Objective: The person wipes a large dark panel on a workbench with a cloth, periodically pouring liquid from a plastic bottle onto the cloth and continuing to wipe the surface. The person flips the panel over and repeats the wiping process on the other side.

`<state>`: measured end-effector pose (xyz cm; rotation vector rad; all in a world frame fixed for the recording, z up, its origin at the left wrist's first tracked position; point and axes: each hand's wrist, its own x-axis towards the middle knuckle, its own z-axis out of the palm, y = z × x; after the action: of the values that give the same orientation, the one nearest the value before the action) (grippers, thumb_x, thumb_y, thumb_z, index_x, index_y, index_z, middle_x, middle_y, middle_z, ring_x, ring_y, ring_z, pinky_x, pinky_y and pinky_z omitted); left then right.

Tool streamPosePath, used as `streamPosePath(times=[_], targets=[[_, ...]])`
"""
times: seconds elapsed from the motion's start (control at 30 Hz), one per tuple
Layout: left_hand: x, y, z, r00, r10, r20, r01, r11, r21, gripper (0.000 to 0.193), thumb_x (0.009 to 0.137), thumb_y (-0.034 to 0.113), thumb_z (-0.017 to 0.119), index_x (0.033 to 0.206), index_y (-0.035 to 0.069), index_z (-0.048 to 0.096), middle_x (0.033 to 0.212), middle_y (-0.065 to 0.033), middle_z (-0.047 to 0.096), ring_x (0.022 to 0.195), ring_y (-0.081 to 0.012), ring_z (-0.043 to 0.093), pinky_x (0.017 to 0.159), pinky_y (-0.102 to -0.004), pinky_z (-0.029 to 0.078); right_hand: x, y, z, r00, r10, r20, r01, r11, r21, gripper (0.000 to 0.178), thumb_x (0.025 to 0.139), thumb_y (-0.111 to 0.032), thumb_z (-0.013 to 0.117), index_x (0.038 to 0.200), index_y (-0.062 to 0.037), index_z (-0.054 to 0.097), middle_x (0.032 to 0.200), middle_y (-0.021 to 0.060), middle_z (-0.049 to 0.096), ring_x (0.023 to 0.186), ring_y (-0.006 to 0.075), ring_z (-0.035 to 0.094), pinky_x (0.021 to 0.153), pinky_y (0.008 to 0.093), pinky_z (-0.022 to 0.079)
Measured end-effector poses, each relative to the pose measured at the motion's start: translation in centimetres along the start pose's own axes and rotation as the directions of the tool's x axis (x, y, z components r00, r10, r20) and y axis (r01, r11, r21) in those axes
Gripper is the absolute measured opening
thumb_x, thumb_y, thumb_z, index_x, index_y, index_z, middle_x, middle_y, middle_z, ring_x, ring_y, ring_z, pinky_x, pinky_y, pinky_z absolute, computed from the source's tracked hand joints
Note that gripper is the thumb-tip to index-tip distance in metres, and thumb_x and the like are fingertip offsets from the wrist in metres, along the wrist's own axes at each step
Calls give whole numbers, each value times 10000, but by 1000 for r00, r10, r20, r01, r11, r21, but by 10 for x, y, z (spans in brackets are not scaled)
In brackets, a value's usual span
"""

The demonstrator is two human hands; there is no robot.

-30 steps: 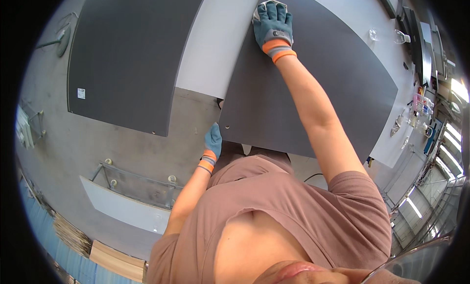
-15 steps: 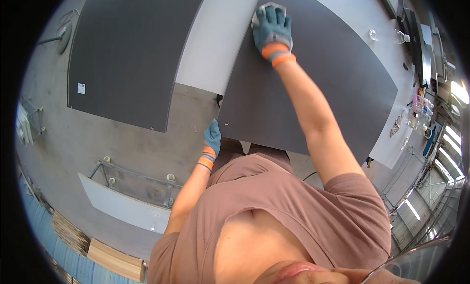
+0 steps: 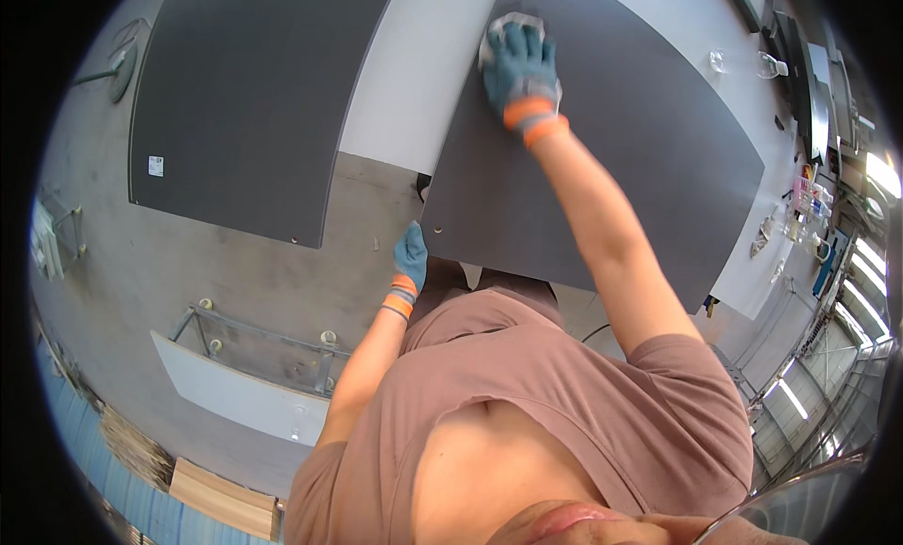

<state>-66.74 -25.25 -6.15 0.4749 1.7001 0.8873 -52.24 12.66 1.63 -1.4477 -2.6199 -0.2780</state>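
Observation:
A large dark grey panel (image 3: 602, 159) with small holes at its corners lies on a white table in front of me. My right hand (image 3: 522, 70), in a blue-grey glove with an orange cuff, presses a white cloth (image 3: 487, 51) against the panel near its far left edge. The fingers lie over the cloth, and its rim shows around them. My left hand (image 3: 411, 253), gloved the same way, is closed at the near left corner of the panel, fingers together against the edge. Part of its grip is hidden.
Another dark grey panel (image 3: 249, 103) with a white label (image 3: 156, 166) lies to the left. Plastic bottles (image 3: 771, 67) and a pink basket (image 3: 802, 195) stand on the right of the white table (image 3: 400, 84). A wheeled metal cart (image 3: 268, 333) with a pale board stands at the lower left.
My right hand has shifted slightly toward me and to the left with the cloth. My left hand has moved a little forward along the panel's edge.

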Motion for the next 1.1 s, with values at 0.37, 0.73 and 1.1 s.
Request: streamPosePath(times=[0.37,0.73,1.1], targets=[[7,14,-5,990,-88,108,83,995,53,740,1141,572,508,1513,-63,586,1499,-172,666,1383,-225,594,1188,-372,448,-53,-23,-35,1000,-18,-7,19,985,170,445,885,-228,714,1324,-156,733,1443,124,594,1371,381,533,1168,600,405],[2,-2,-4,998,29,48,-32,997,68,672,1151,518,512,1456,-71,620,1437,-205,708,1341,-262,643,1141,-365,482,-126,-92,-54,985,-136,109,98,949,299,521,906,-227,722,1421,-158,696,1537,144,558,1474,425,483,1214,693,336],[9,-9,0,995,91,31,-93,993,75,615,1146,521,513,1329,-34,705,1257,-239,771,1205,-322,730,1007,-374,548,-164,-102,-57,964,-146,222,109,980,169,595,911,-262,718,1483,-122,638,1604,189,500,1490,487,458,1211,710,332]])
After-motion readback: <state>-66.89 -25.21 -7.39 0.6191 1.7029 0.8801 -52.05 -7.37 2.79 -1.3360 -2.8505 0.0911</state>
